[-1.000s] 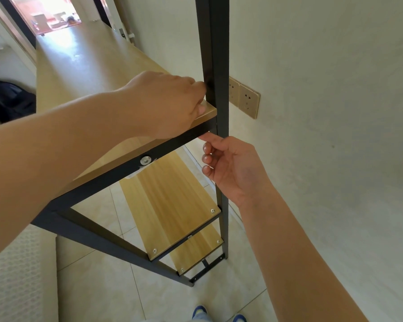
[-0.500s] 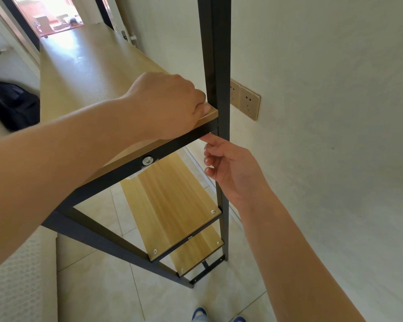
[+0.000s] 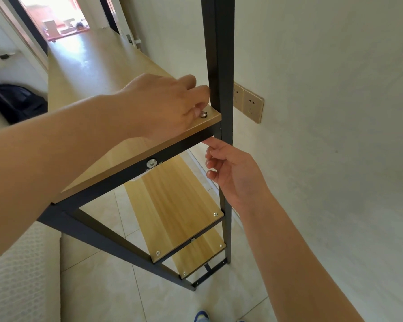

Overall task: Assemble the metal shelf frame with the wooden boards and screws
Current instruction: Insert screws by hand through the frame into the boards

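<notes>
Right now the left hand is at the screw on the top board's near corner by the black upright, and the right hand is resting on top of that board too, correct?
Not quite. The head view shows the right hand below the top board, fingertips up against the underside of the black crossbar beside the upright. The left hand is indeed at the screw on the near corner.
</notes>
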